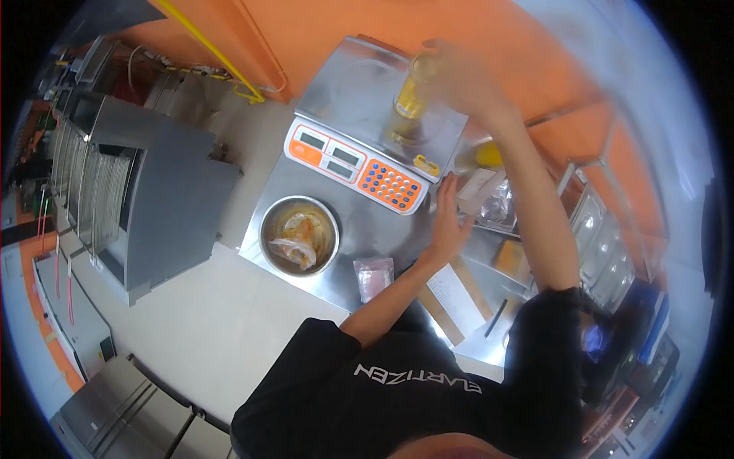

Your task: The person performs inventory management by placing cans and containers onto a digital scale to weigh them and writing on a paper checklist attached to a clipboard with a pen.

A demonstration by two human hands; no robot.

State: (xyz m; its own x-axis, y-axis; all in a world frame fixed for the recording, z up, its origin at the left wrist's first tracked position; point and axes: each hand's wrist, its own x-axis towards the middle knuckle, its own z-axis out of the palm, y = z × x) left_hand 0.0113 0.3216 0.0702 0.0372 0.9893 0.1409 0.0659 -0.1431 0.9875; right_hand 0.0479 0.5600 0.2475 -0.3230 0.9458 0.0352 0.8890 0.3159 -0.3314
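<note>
A yellow can (410, 99) with a pale top stands on the steel platform of a digital scale (359, 84). My right hand (466, 84) is at the can's upper right side, smeared by motion; whether its fingers grip the can cannot be made out. Lower down, my left hand (449, 229) rests with fingers stretched out beside the scale's right front corner, holding nothing. The scale's orange-and-white panel (355, 164) carries displays and a keypad. To its lower left sits a steel bowl (266, 239) containing a clear plastic bag (297, 249) and orange-brown residue.
On the steel table lie a flat clear packet (374, 278), a written paper (456, 294) on brown card, and a dark pen (495, 318). Foil (498, 205) and metal trays (600, 245) stand at the right. An orange wall (497, 30) rises behind the scale.
</note>
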